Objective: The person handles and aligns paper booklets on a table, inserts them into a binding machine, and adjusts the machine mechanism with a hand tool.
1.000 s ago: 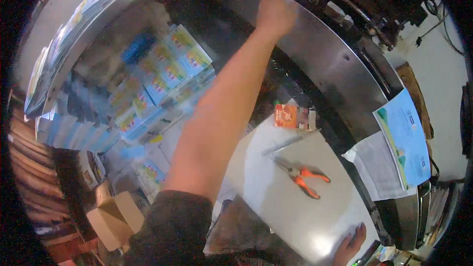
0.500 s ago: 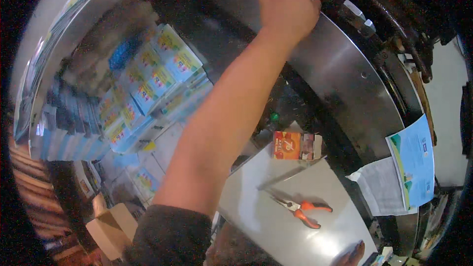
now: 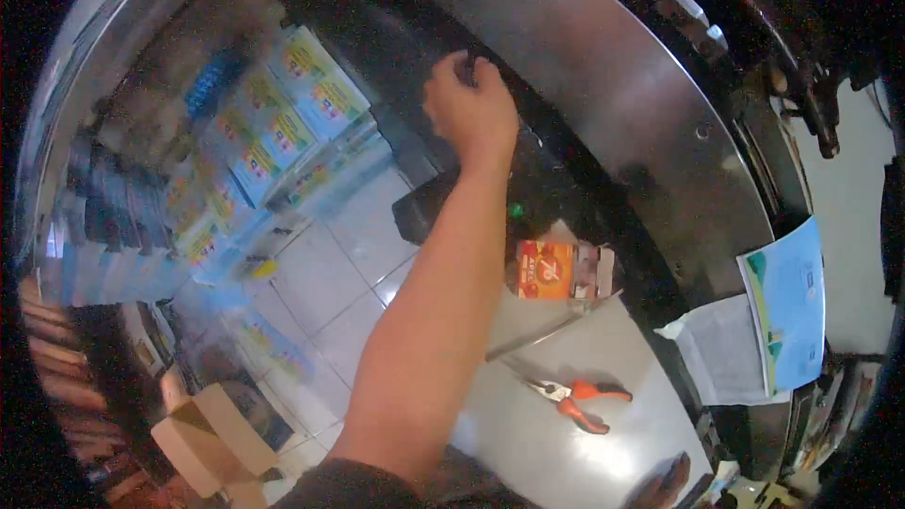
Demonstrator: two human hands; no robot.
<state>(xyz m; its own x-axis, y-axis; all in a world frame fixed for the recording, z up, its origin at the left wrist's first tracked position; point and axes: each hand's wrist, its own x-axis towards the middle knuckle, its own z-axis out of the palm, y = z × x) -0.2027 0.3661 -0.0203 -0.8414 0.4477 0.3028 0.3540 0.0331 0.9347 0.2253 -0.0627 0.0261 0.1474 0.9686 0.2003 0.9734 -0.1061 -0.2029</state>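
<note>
My left hand reaches up the middle of the view, bare forearm below it and a dark sleeve at the lower edge. Its fingers are curled toward the thumb around a small dark thing, too unclear to name. The hand is over a dark recess beside a broad curved metal panel. Below it, on a pale metal surface, lie pliers with orange-red handles, their jaws toward the upper left. A small orange box sits at that surface's far edge. My right hand is not recognisable in view.
Stacks of printed blue-and-yellow sheets stand at the left, above a tiled floor. An open cardboard box is at lower left. A blue booklet rests at right. A brown shape at lower right is unclear.
My left hand has come away from the fittings beyond the curved metal panel, moving down and left to the dark recess. Its fingers have curled in. The pliers and orange box stay in place.
</note>
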